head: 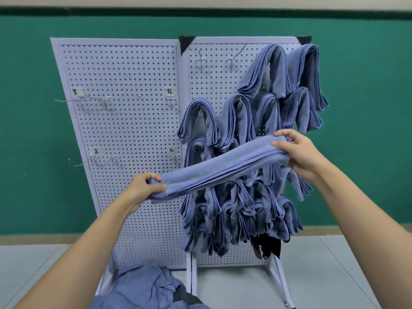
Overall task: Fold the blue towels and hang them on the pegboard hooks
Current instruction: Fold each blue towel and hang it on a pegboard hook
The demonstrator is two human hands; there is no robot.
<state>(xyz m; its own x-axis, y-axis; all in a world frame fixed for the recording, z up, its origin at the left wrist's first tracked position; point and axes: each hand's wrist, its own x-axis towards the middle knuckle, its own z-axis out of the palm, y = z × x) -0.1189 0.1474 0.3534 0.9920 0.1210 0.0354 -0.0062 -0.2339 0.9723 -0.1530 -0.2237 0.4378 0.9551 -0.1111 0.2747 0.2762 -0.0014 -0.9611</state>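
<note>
A folded blue towel (218,168) stretches in a long band between my hands, in front of the pegboard. My left hand (142,188) pinches its lower left end. My right hand (298,152) grips its upper right end, which is higher. Behind it, several folded blue towels (236,121) hang on hooks across the right pegboard panel (214,85). Two bare hooks (201,61) show at the top of that panel. The left pegboard panel (124,121) holds several bare hooks (104,101) and no towels.
A heap of unfolded blue towels (145,286) lies at the foot of the pegboard, bottom centre. Something black (265,244) hangs under the lowest towels. The stand's white legs (283,284) rest on a grey floor. A green wall is behind.
</note>
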